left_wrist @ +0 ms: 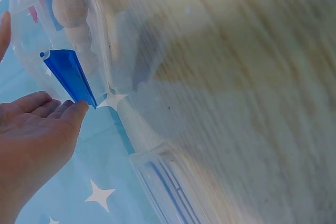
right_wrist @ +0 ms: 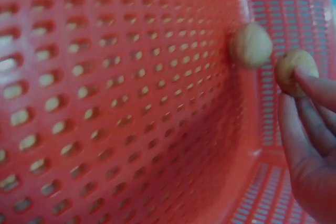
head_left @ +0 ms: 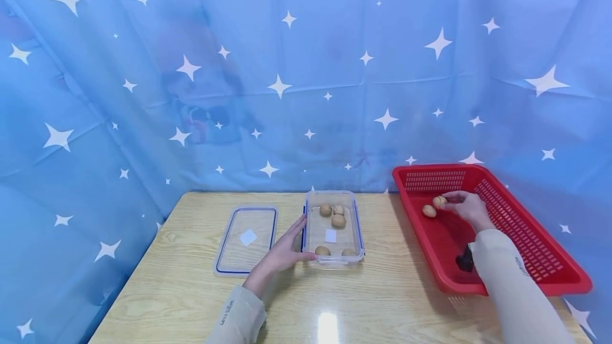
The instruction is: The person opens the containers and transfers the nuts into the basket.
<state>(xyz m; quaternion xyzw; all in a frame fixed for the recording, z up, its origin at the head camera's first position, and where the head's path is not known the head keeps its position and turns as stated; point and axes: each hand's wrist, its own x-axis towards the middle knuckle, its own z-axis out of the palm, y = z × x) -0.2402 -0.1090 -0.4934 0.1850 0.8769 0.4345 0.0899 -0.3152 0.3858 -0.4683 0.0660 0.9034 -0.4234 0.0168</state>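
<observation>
My right hand (head_left: 470,210) reaches into the red basket (head_left: 432,260) and pinches a walnut (right_wrist: 287,72) between thumb and fingertips. Beside it, a second walnut (head_left: 428,211) lies on the basket floor. With fingers extended, my left hand (head_left: 285,250) touches the left side of a clear plastic container (head_left: 355,235), its thumb at the near left corner. Several walnuts (head_left: 338,221) sit inside that container, some toward the back and others along the front. In the left wrist view, the fingertips are right by a blue side clip (left_wrist: 71,77).
A clear lid with a blue seal (head_left: 246,254) lies flat on the wooden table (head_left: 177,275), left of the container. Behind the table hangs a blue curtain with white stars (head_left: 325,137). The basket stands at the table's right side.
</observation>
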